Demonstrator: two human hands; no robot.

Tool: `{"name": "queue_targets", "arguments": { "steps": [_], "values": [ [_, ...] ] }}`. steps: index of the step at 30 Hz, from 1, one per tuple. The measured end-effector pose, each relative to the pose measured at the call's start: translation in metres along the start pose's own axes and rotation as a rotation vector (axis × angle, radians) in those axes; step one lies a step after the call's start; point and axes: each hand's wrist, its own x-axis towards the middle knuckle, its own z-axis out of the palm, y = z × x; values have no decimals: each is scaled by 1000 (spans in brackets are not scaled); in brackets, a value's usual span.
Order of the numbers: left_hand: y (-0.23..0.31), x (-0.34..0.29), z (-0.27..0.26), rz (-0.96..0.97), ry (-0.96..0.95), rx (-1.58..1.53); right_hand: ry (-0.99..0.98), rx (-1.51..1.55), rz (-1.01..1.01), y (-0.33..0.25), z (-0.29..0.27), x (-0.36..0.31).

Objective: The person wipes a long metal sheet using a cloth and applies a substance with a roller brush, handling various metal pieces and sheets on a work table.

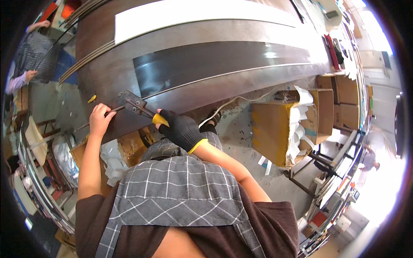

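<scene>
A pair of long-handled cutters [137,105], with a dark metal head and yellow grips, lies over the near edge of the dark table. My right hand [183,131], in a black fingerless glove with a yellow cuff, is wrapped round the grips. To the left of the cutter head my bare left hand [100,121] pinches a thin dark strip [115,110]. The strip meets the jaws; whether they bite on it I cannot tell. A long thin strip [215,78] extends rightward from the cutters across the table, beside a glossy black panel [198,60].
A white sheet [206,13] covers the table's far side, with bundled strips [88,60] at its left. A small yellow piece [92,99] lies near the left edge. Cardboard boxes [271,133] stand at right, near a white cable [232,102]. Another person [36,58] works at far left.
</scene>
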Motion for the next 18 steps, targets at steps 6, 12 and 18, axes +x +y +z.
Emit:
{"name": "queue_targets", "arguments": {
  "steps": [6,12,18],
  "values": [
    [2,-8,-2,-25,-25,33,523,138,296,128,-99,-51],
    [15,9,-7,-103,-148,109,926,481,438,367,-339,-56],
    [25,8,-10,-268,-240,199,891,816,836,496,-532,-11]
  ]
}}
